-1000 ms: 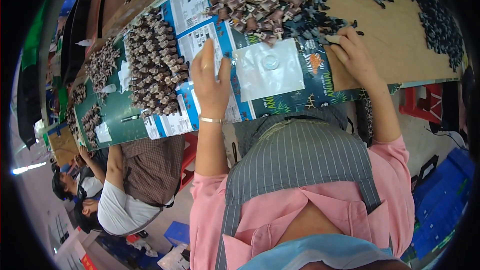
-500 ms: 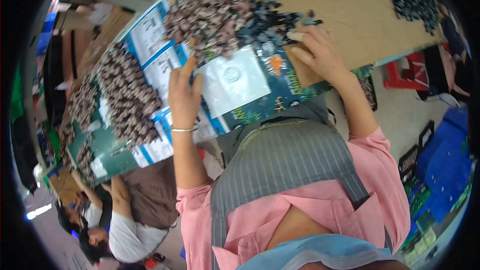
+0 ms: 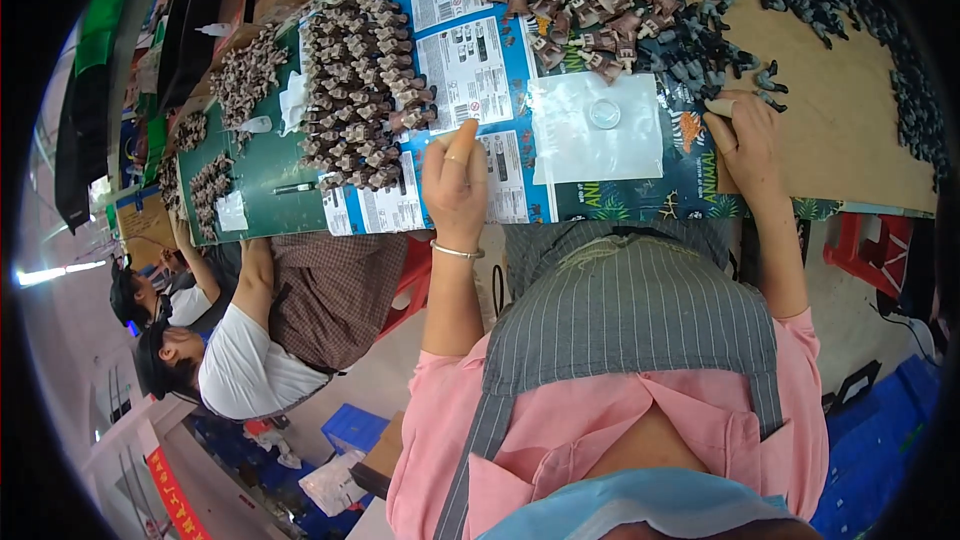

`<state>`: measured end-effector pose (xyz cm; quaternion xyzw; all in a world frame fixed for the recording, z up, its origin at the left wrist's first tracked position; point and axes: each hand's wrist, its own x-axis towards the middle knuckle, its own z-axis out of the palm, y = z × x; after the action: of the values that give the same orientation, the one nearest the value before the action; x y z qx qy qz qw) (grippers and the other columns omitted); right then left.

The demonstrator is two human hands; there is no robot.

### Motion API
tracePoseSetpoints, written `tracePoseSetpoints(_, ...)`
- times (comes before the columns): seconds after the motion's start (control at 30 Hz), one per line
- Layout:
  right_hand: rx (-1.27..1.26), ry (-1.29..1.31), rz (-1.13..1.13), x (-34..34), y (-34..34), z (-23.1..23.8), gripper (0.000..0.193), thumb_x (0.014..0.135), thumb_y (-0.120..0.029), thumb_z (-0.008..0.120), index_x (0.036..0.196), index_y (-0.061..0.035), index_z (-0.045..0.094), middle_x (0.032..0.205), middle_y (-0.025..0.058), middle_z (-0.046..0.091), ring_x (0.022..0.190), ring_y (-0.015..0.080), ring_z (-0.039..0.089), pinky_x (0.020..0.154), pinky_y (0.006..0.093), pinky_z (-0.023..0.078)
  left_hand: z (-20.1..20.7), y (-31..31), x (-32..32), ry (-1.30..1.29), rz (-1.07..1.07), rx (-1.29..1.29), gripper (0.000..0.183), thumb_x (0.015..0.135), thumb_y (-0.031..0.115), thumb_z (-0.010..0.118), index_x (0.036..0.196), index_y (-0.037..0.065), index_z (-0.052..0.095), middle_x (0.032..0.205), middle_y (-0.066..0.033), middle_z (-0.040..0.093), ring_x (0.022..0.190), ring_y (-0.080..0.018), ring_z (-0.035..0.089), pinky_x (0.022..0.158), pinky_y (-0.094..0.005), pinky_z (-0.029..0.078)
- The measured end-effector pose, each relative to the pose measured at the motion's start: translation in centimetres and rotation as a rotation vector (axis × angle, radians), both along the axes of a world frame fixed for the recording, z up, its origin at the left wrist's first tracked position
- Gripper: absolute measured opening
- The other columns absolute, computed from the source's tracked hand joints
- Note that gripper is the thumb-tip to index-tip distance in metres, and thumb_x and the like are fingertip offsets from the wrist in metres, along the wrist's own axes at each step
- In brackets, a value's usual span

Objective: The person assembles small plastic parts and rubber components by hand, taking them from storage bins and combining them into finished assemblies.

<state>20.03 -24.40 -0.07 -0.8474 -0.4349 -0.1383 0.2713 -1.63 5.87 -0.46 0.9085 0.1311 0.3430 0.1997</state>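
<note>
Over printed sheets (image 3: 465,68), left hand (image 3: 456,190), beside grey figures (image 3: 768,79), right hand (image 3: 748,145), cannot tell if either grip holds anything

Yellow lettering (image 3: 711,172) on dark green sheet (image 3: 640,202); barcodes (image 3: 461,111), fine print (image 3: 445,55) on white panels (image 3: 465,70); pale characters (image 3: 178,500) on red banner (image 3: 172,488).

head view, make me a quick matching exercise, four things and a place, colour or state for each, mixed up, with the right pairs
1. left hand
2. clear round piece
3. apron
4. shirt

A. grey with pale stripes
B. on the whitish plastic sheet
C. pink
D. bracelet at its wrist

Pairs: 1-D, 2-B, 3-A, 4-C
</note>
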Motion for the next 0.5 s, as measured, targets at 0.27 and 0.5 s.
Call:
tracePoseSetpoints(0.27,0.09,0.3,0.003,-1.6,0.1,0.3,0.017,0.086,-0.016,0.069,0.098,-0.0073,0.063,0.098,0.0065,0.062,0.09,0.0262,0.059,0.078,0.037,0.041,1.1,-1.2,5.0,-0.083,-0.136,0.022,0.037,0.083,-0.005,0.068,0.119,0.005,0.067,0.097,-0.013,0.068,0.077,-0.022,0.062,0.066,-0.0307,0.052)
tracePoseSetpoints(0.5,0.223,0.569,-0.057,-1.2,0.3,0.4,0.018,0.088,-0.017,0.065,0.102,-0.0053,0.064,0.089,0.0092,0.059,0.076,0.0229,0.059,0.067,0.035,0.047,0.1,0.9,12.2,0.194,-0.253,-0.008,0.036,0.09,0.012,0.061,0.125,0.007,0.062,0.11,-0.0167,0.065,0.097,-0.0351,0.06,0.085,-0.0414,0.049)
